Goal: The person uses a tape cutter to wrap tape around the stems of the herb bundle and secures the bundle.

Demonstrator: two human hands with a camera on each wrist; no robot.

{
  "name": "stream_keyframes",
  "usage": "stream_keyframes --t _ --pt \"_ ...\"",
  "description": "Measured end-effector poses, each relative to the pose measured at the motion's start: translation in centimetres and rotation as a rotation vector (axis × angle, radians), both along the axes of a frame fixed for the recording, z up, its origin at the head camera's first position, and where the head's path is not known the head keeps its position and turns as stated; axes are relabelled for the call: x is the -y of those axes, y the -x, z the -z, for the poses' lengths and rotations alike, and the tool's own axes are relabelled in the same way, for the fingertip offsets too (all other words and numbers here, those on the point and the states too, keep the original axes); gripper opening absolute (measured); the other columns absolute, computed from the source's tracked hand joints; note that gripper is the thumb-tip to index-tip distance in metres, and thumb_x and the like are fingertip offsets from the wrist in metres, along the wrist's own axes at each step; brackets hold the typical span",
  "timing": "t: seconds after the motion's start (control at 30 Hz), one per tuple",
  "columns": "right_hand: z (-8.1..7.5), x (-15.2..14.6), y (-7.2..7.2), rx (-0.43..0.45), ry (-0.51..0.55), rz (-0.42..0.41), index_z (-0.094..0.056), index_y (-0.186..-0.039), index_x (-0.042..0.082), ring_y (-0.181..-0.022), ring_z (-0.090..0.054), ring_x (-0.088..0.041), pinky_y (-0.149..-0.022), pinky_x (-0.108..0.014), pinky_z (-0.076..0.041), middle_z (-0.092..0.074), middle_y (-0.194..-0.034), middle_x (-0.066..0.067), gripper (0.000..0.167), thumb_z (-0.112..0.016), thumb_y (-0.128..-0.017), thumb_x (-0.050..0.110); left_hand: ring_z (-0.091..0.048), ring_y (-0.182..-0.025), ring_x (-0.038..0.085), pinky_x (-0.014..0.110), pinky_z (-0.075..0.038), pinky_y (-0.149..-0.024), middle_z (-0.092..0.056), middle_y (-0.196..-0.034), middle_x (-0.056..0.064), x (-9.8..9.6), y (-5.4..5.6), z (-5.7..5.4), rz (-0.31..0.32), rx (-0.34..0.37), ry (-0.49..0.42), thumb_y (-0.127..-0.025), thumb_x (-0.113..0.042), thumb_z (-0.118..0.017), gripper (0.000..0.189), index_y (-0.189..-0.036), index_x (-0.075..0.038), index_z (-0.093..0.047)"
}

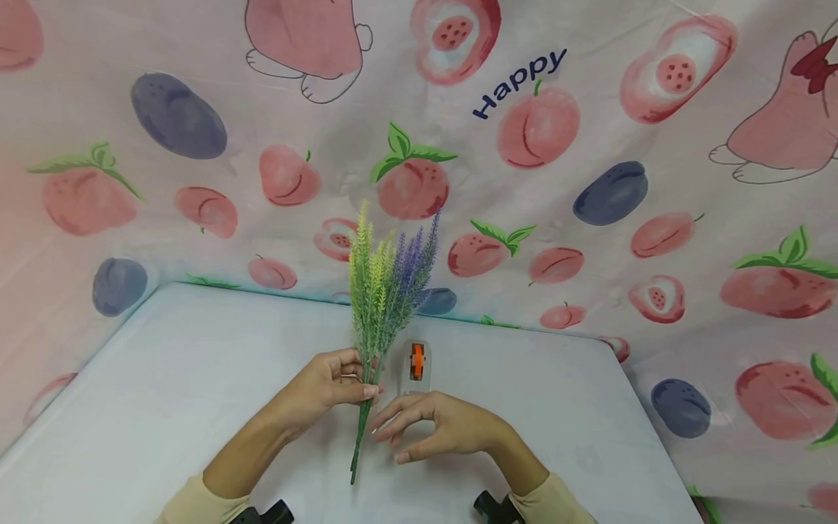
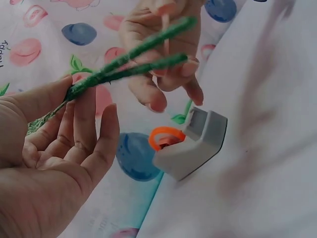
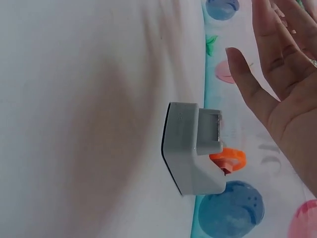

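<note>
Two artificial flower stems, one with yellow-green spikes (image 1: 370, 273) and one with purple spikes (image 1: 414, 266), stand together in a bunch above the table. My left hand (image 1: 334, 378) pinches both near the lower middle, thumb against fingers. Below that grip the green stem ends (image 2: 133, 54) cross and spread slightly apart, as the left wrist view shows. My right hand (image 1: 445, 426) hovers just right of the stems, fingers spread and loosely bent, holding nothing. In the right wrist view its thumb (image 3: 250, 87) stands away from the fingers.
Behind the hands a grey tape dispenser (image 3: 185, 148) with an orange reel (image 1: 417, 362) stands on the white table (image 1: 229, 349). A fruit-patterned cloth (image 1: 275, 124) hangs along the table's back edge.
</note>
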State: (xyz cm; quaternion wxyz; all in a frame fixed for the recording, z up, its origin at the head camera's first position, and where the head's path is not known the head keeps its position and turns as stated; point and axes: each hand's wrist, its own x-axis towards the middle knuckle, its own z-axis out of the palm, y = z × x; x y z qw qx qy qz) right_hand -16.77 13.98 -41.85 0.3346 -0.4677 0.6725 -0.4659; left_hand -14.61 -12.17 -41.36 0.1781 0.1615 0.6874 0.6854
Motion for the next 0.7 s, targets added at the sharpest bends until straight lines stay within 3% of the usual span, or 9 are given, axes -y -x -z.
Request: stream_keyframes --t 0.2,0.37,0.57,0.7 --pt "0.07 0.06 0.04 -0.034 -0.006 0.011 -0.068 -0.130 0.003 -0.129 -0.055 -0.015 -0.109 -0.038 -0.045 -0.061 -0.136 -0.003 0.035 -0.071 -0.097 0.015 -0.069 -0.101 0.024 0.035 -0.055 -0.090 -0.068 -0.103 0.009 -0.29 -0.08 0.27 0.048 0.029 -0.049 -0.095 -0.016 -0.073 0.031 -0.116 0.002 -0.060" --pt "-0.15 0.28 0.07 -0.053 -0.009 0.005 -0.069 -0.129 0.004 -0.131 -0.053 -0.014 -0.112 -0.036 -0.042 -0.064 -0.129 0.001 0.035 -0.071 -0.097 0.016 -0.069 -0.100 0.024 0.035 -0.054 -0.090 -0.068 -0.104 0.008 -0.39 -0.11 0.50 0.053 0.028 -0.053 -0.094 -0.016 -0.074 0.032 -0.117 0.002 -0.060" --pt "-0.19 0.39 0.04 -0.047 0.002 -0.004 -0.069 -0.129 0.006 -0.131 -0.054 -0.015 -0.112 -0.037 -0.042 -0.063 -0.131 0.001 0.035 -0.072 -0.096 0.014 -0.069 -0.103 0.027 0.037 -0.054 -0.091 -0.068 -0.103 0.010 -0.35 -0.05 0.63 0.056 0.014 -0.037 -0.095 -0.017 -0.073 0.027 -0.109 0.002 -0.060" --pt "-0.13 0.36 0.05 -0.034 0.027 -0.013 -0.069 -0.130 0.005 -0.131 -0.054 -0.016 -0.112 -0.038 -0.042 -0.063 -0.134 -0.002 0.035 -0.072 -0.096 0.012 -0.068 -0.102 0.026 0.036 -0.053 -0.091 -0.068 -0.103 0.010 -0.37 -0.12 0.59 0.050 0.013 -0.041 -0.094 -0.016 -0.073 0.029 -0.112 0.003 -0.060"
